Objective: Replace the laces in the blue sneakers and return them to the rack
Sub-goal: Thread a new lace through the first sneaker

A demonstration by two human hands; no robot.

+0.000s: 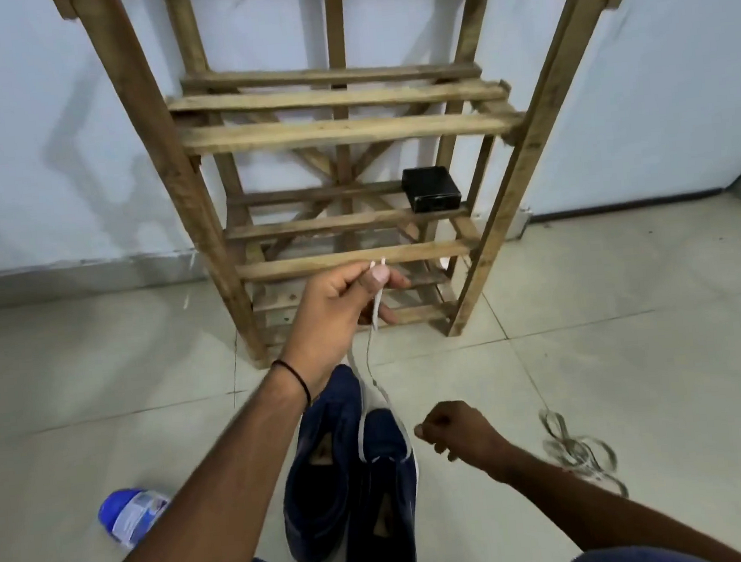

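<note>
left grip [347, 291] pinches both lace [376, 309] ends — right grip [455, 430] curled shut beside sneakers [319, 487].

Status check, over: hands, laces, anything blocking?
Left hand pinches both white lace ends, raised. Right hand curled, empty. Sneakers on floor; black box on rack shelf.
</note>
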